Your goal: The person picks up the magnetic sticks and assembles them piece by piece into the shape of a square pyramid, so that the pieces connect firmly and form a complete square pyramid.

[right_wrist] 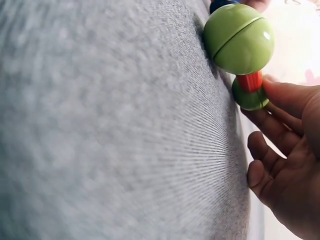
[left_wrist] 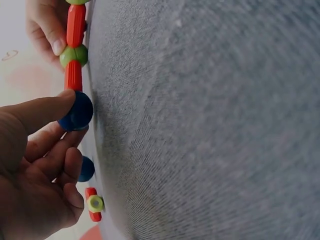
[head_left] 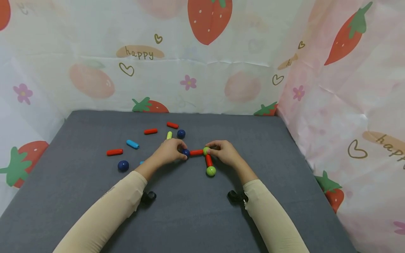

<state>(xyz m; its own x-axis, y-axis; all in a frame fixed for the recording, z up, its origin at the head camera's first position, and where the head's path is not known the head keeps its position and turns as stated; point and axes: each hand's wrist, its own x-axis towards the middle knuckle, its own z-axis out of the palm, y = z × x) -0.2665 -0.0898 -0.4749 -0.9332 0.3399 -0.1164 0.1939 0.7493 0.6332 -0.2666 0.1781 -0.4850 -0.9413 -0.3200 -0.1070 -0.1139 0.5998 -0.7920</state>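
My left hand [head_left: 171, 151] pinches a dark blue ball [left_wrist: 77, 112] between thumb and fingers. A red rod [head_left: 196, 152] joins that ball to a green ball [right_wrist: 250, 97], which my right hand [head_left: 224, 152] pinches. From this green ball a second red rod [head_left: 209, 161] runs toward the near side and ends in another green ball [head_left: 211, 171]. The joined pieces make a bent shape low over the grey cloth. In the right wrist view the near green ball stands large in front and hides part of the rods.
Left of the hands lie loose red rods [head_left: 115, 152], a blue rod [head_left: 133, 144] and a dark blue ball [head_left: 123, 166]. Farther back are a yellow-green rod [head_left: 169, 135] and another dark blue ball [head_left: 181, 134]. A patterned curtain [head_left: 202, 70] borders the grey table [head_left: 196, 218].
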